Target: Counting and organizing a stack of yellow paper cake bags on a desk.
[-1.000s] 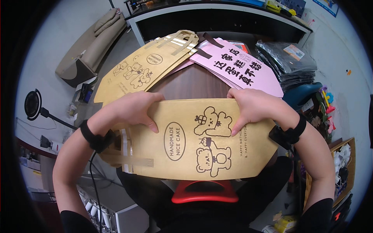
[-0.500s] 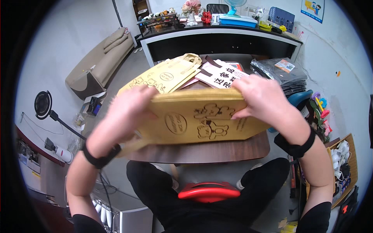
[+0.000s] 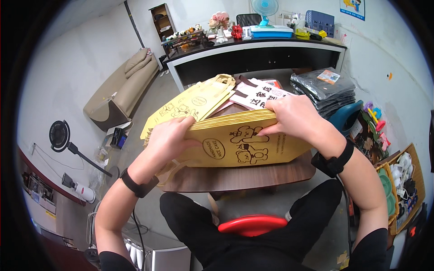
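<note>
Beige sofa, 1 blue fan, pink flowers

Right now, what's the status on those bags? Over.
Left hand, right hand: gripping brown bags by upper edge. Bags tilted over table. Pink bags beyond.

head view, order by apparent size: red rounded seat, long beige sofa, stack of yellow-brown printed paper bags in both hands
1. Yellow-brown bag stack
2. Beige sofa
3. Red seat

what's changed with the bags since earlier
The held stack of brown bags has tipped more upright, its lower edge moving away from the person and baring the front of the table. Unchanged: left hand and right hand gripping it, other brown bags and pink bags beyond.
</note>
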Motion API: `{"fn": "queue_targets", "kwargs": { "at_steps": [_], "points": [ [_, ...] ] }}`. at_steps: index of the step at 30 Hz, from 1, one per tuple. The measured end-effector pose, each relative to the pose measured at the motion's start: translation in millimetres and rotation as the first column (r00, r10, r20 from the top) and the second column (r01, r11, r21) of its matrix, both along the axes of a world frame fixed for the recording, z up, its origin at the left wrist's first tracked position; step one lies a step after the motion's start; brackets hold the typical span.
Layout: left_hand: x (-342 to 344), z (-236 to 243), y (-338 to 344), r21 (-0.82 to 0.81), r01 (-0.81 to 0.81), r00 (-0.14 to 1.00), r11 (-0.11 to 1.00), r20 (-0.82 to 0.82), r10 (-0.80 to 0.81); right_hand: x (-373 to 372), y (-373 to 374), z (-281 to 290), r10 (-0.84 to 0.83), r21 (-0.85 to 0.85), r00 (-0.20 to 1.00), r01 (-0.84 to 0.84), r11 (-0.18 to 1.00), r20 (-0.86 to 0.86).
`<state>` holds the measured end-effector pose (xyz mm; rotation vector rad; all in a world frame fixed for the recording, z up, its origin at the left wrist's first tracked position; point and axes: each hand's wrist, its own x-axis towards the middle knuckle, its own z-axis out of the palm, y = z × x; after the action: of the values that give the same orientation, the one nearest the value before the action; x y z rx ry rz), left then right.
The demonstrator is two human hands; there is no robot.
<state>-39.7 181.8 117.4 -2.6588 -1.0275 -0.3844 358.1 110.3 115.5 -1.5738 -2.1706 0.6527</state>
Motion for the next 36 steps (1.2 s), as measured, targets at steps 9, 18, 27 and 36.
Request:
{"fn": "queue_targets", "kwargs": {
  "at_steps": [9,18,27,36],
  "points": [
    [3,-17,4,0.000,0.095,0.995,0.996,0.035,-0.095,-21,-3,3,-0.073,0.059,0.991,0.080,0.995,-0.115],
    [-20,-5,-2,-0.157,0.000,0.987,0.988,0.162,0.025,-3,4,-13,-0.114,0.035,0.969,0.125,0.992,-0.221],
    [-12,-7,3,-0.097,-0.013,0.998,0.995,0.057,0.018,21,5,-21,-0.140,0.016,0.945,0.152,0.988,-0.295],
    [-26,-7,0,0.019,0.012,0.994,1.000,0.107,-0.014,-76,21,-11,-0.330,0.049,0.848,0.383,0.923,-0.414]
  ]
}}
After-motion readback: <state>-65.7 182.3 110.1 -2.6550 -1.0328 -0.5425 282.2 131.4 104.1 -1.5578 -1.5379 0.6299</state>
